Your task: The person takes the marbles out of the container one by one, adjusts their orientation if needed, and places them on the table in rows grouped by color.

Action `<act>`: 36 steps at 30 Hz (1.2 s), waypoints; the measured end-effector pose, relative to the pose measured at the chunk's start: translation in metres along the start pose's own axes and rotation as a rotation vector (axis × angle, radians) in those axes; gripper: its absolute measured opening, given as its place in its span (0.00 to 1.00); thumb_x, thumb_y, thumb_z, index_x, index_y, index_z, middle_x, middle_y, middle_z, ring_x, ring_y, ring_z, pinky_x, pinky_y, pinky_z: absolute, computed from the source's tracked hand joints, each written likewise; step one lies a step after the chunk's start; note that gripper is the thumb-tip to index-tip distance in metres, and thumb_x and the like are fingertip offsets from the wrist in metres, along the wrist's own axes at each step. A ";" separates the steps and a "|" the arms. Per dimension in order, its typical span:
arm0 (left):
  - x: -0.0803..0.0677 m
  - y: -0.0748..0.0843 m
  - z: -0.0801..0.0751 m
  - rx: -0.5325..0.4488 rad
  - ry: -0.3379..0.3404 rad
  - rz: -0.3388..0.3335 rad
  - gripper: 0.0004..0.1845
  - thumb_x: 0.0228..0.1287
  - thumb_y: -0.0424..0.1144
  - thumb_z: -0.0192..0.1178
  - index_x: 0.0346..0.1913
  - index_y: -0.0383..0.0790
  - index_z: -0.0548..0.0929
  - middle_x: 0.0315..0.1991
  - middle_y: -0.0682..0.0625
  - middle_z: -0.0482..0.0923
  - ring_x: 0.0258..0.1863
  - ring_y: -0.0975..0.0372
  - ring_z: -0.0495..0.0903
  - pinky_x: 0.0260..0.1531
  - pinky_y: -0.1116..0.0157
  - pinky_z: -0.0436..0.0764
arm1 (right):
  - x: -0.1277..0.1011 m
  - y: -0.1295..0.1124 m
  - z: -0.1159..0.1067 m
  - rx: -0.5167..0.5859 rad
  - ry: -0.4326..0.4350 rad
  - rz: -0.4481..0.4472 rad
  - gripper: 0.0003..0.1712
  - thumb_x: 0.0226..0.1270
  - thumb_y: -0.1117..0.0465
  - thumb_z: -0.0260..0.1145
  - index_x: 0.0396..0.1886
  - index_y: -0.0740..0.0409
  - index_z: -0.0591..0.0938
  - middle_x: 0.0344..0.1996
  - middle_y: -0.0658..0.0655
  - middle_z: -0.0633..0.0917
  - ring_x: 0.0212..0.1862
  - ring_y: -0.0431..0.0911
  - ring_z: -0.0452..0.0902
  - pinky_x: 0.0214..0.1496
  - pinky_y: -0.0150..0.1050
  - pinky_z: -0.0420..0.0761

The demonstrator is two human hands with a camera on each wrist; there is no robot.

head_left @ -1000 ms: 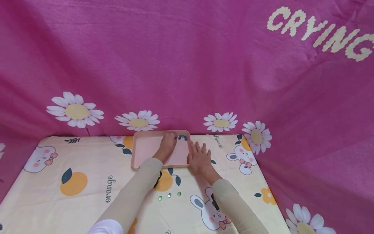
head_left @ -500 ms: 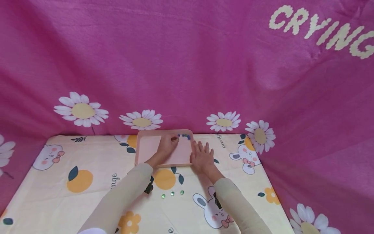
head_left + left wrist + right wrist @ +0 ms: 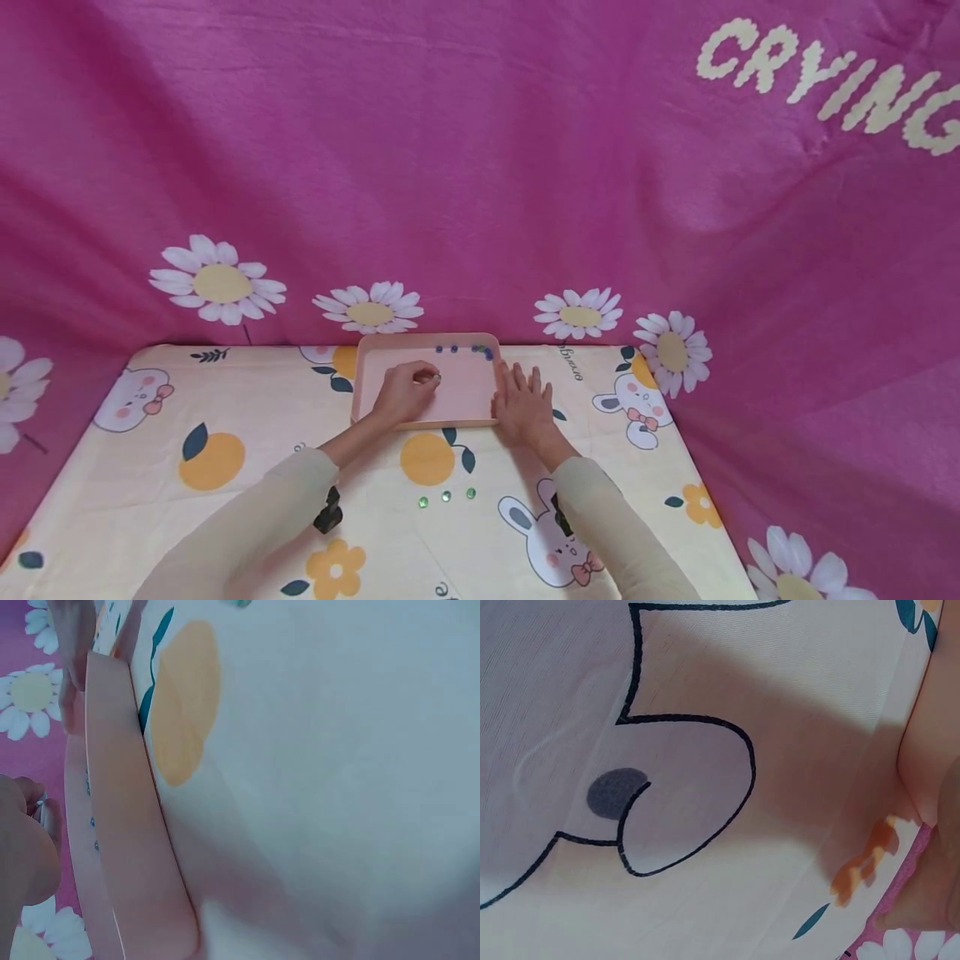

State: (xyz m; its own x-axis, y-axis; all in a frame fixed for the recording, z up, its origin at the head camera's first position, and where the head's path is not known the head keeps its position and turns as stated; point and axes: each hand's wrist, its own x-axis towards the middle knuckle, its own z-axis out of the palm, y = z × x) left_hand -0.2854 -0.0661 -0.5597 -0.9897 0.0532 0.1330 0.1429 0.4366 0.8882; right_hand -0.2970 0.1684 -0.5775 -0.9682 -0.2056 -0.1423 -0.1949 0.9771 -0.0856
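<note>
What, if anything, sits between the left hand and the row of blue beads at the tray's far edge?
Nothing visible. The left hand, pinching a small bead, is over the pink tray; only bare tray floor lies between it and the blue beads.

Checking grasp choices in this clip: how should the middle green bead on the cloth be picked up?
Pinch the middle green bead from straight above, fingertips on its near and far sides. It looks small and low on the cloth, and its neighbours sit close on the left and right, so a sideways approach would likely knock them.
</note>
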 end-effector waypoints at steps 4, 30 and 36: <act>-0.017 0.000 -0.009 -0.032 -0.022 -0.036 0.10 0.65 0.31 0.66 0.48 0.33 0.86 0.38 0.50 0.85 0.39 0.57 0.81 0.46 0.65 0.83 | -0.001 0.000 -0.001 -0.001 0.015 -0.002 0.39 0.79 0.44 0.42 0.82 0.45 0.40 0.79 0.58 0.50 0.77 0.67 0.38 0.72 0.68 0.46; -0.109 -0.009 -0.038 -0.095 -0.098 -0.195 0.09 0.63 0.31 0.68 0.47 0.38 0.86 0.39 0.54 0.84 0.40 0.60 0.81 0.44 0.65 0.82 | -0.001 -0.001 0.001 0.022 0.015 -0.001 0.38 0.80 0.44 0.41 0.82 0.44 0.40 0.79 0.58 0.50 0.77 0.67 0.37 0.72 0.68 0.45; -0.124 -0.014 -0.037 -0.097 -0.155 -0.238 0.13 0.64 0.28 0.66 0.51 0.38 0.86 0.41 0.53 0.84 0.40 0.61 0.82 0.43 0.66 0.83 | 0.000 -0.001 0.001 0.012 0.019 -0.002 0.38 0.80 0.44 0.41 0.82 0.45 0.39 0.79 0.58 0.50 0.77 0.67 0.37 0.71 0.69 0.45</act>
State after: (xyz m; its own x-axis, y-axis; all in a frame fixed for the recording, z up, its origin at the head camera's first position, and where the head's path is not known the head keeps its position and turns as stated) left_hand -0.1645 -0.1118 -0.5721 -0.9843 0.0993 -0.1461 -0.1004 0.3659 0.9252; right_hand -0.2963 0.1671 -0.5786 -0.9707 -0.2062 -0.1232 -0.1949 0.9759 -0.0977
